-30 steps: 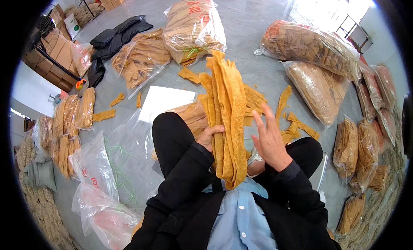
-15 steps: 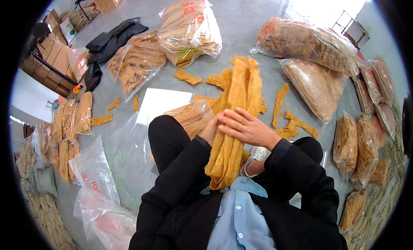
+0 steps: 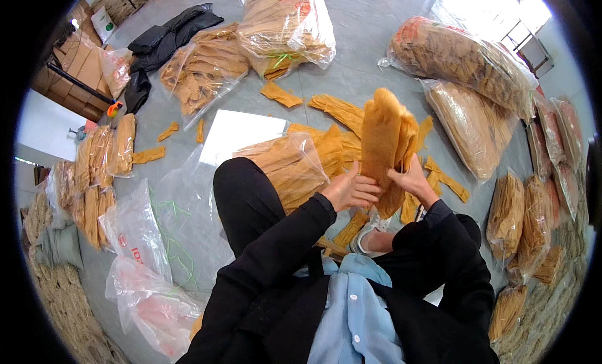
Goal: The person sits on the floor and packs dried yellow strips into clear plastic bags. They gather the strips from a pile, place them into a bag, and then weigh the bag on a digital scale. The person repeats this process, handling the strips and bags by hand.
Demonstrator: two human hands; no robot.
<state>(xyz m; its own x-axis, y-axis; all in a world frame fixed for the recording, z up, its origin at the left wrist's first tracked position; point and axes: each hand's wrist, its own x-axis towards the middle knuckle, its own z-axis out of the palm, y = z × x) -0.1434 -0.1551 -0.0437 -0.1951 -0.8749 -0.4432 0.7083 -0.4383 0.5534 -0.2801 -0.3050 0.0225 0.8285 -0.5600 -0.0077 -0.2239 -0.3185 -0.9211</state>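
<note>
In front of my knees I hold upright a folded bundle of flat yellow-brown dried strips (image 3: pixel 390 138). My right hand (image 3: pixel 412 179) is closed round its lower right side, the thumb across the front. My left hand (image 3: pixel 352 189) presses against its lower left edge, thumb up and fingers curving over the front. Just left of the bundle, more loose strips (image 3: pixel 326 149) spread from the mouth of a clear plastic bag (image 3: pixel 276 163), beside a white board (image 3: pixel 241 135). What the strips are made of I cannot tell.
Large filled clear bags (image 3: pixel 288 28) stand ahead, with others (image 3: pixel 464 66) at the far right. Packed bundles (image 3: pixel 505 216) line the right side, and more (image 3: pixel 100 157) the left. Crumpled plastic bags (image 3: pixel 141 263) and green string (image 3: pixel 182 257) lie at the near left.
The bundle has moved up and right, away from my lap, and now looks shorter and folded. My hands, one over the other on it before, now sit at its two sides.
</note>
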